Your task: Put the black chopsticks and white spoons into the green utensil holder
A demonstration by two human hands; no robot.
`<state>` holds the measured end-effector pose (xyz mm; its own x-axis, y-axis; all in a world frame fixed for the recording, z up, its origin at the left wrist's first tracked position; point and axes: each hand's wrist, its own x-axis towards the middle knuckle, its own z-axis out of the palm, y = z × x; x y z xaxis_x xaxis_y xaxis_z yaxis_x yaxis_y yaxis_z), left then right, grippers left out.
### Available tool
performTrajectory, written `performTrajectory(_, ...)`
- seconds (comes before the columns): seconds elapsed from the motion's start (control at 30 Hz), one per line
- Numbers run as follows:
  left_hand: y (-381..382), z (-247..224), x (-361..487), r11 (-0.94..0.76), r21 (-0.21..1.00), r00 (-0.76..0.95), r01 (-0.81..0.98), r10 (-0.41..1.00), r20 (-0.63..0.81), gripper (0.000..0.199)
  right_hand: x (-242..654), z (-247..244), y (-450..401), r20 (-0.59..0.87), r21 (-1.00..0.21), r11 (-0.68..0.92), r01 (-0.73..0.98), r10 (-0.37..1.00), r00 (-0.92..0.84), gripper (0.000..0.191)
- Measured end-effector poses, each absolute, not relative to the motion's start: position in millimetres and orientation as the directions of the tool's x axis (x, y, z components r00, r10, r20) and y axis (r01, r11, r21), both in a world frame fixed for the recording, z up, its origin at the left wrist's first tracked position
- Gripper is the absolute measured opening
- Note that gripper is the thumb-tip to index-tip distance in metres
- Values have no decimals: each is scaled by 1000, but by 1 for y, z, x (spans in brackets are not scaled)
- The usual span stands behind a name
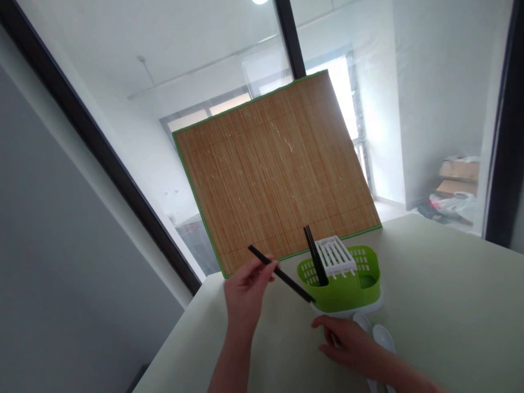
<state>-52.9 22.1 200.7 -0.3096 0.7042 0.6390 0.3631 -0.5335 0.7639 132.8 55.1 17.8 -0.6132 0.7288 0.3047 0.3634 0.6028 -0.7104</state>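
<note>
My left hand [246,289] grips black chopsticks [293,285] between thumb and fingers; they slant down to the right, and I cannot tell whether it is one or a pair. Their lower end is near the front left of a green cutlery holder [341,296] with a white base. More black chopsticks [314,254] stand in its left compartment, beside a white slotted rack [333,255] in the middle. Below the holder, my right hand [346,343] has its thumb and index finger apart, with nothing seen between them. White spoons [383,337] lie partly hidden behind that hand and forearm.
A bamboo mat [274,174] with green edging leans upright behind the holder, against the glass. The white table [446,295] extends to the right. Beyond the glass, cardboard boxes [460,169] and a plastic bag lie on the floor.
</note>
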Motion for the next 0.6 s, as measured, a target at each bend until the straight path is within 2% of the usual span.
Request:
performTrajectory(0.1,43,232,-52,-604,684,-332,409,599,728,27,132,18,57,333,-705,610,362,735,-591,30)
performTrajectory(0.17,67,235,-49,-608,682,-306,406,613,729,30,131,17,56,334,-686,625,373,726,-601,27)
performTrajectory(0.33,138,195,-42,-397,862,-209,317,857,471,25,128,14,53,308,-634,653,414,705,-639,29)
performTrajectory(0.6,189,138,-37,-223,939,-164,263,948,272,13,125,16,52,282,-581,659,478,713,-642,27)
